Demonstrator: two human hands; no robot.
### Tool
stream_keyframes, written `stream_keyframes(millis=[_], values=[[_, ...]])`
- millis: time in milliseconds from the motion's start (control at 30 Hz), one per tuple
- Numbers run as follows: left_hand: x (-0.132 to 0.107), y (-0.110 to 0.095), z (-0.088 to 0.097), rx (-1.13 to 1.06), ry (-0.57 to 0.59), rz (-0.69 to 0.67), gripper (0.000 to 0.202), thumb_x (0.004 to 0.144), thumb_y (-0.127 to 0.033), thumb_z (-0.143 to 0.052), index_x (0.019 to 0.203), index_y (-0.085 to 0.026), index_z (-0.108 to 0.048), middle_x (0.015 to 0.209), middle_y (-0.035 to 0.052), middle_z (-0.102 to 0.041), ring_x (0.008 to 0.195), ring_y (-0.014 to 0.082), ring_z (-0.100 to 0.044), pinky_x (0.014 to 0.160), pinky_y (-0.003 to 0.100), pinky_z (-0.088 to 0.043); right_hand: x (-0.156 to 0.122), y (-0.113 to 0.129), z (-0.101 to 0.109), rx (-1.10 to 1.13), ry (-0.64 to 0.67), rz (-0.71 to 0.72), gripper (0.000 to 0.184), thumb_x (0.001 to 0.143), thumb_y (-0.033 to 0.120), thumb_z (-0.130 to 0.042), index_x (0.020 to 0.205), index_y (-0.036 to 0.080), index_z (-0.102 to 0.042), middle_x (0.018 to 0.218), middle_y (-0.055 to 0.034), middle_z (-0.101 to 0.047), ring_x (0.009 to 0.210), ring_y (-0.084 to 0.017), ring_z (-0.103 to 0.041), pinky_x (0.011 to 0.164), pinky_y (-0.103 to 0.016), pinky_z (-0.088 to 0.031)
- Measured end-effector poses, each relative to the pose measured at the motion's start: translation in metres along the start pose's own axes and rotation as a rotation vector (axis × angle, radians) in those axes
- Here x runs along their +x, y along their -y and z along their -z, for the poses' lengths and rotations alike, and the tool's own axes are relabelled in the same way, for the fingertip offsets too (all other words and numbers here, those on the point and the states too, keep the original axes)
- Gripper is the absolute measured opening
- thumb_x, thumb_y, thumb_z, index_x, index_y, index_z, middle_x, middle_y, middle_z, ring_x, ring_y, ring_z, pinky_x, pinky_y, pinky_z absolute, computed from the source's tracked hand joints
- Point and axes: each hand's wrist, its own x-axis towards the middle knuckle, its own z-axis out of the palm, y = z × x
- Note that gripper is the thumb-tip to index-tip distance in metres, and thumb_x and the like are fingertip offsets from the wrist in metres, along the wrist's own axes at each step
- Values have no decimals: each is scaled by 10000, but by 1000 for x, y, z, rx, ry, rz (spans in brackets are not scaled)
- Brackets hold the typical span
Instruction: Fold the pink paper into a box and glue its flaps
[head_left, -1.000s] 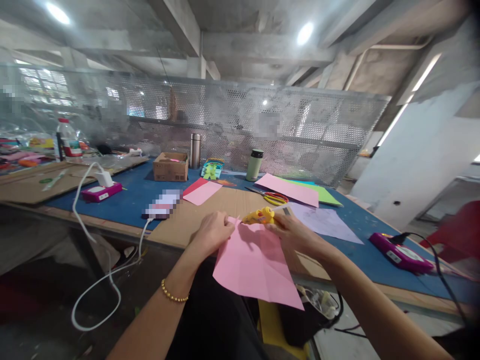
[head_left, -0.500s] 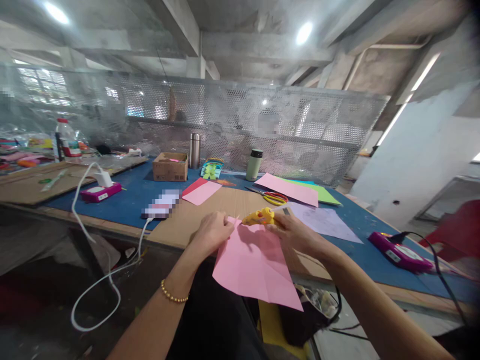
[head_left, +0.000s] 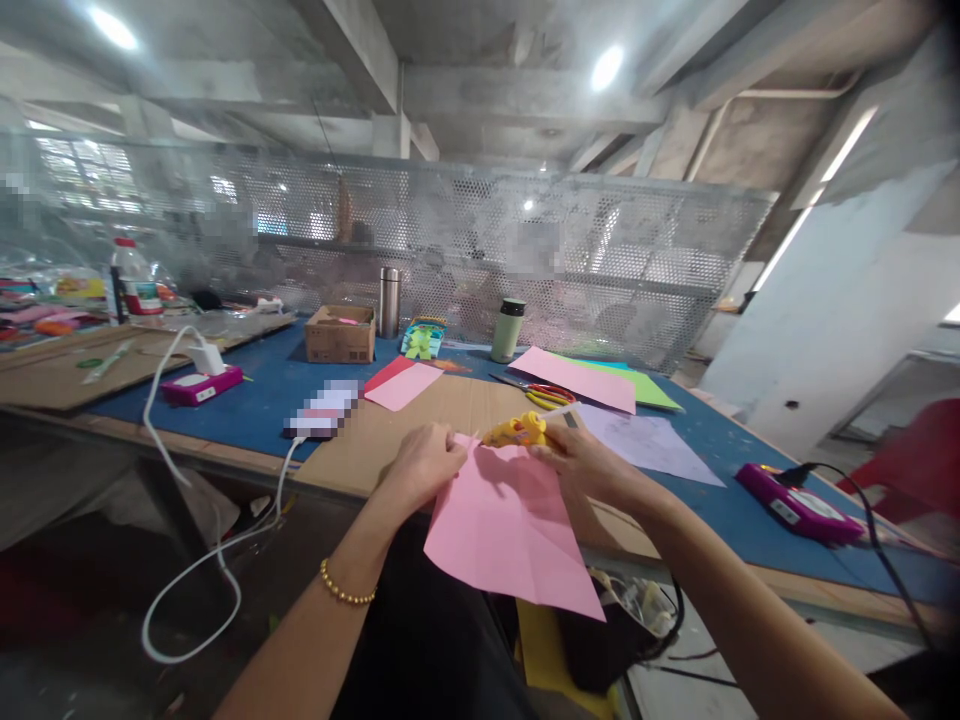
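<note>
The pink paper sheet (head_left: 510, 530) hangs off the bench (head_left: 255, 405) edge over the lap, its top edge pinched by the left hand (head_left: 427, 465); the right hand (head_left: 589, 465) grips a yellow tool (head_left: 516, 432) against it. Likely light, floppy, easily torn: best held near the top corners

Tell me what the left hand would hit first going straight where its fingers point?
Probably the yellow tool in the right hand, just beyond the pink paper the left hand pinches; depth unclear.
</note>
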Motion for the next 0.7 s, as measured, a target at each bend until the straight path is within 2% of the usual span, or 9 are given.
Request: stream_keyframes(millis=[167,333,500,700], values=[[0,0,0,-3,-3,9,160,738,-175,-503,583,-185,-542,589,22,-627,566,140,-522,512,264,-259,-5,6,4,-101,-51,10,278,862,422,-482,771,192,-608,758,-39,-598,703,-194,-520,626,-303,-371],[0,0,0,1,3,17,135,716,-147,-505,600,-183,-564,595,24,-636,571,144,-531,519,264,-270,-8,13,9,-46,-13,1,256,871,390,-471,816,185,-614,746,-35,-602,687,-187,-529,606,-293,-366],[1,0,1,-1,11,18,136,717,-156,-509,599,-183,-570,605,28,-644,581,146,-541,520,262,-282,-8,14,8,-54,-93,-31,253,852,383,-492,734,180,-586,707,-24,-579,629,-162,-490,577,-285,-350],[1,1,0,-5,9,25,139,722,-163,-505,596,-187,-560,611,29,-651,582,148,-546,515,263,-278,-7,7,5,-15,-47,-33,264,875,386,-490,885,176,-650,773,-43,-642,693,-193,-551,621,-302,-398]])
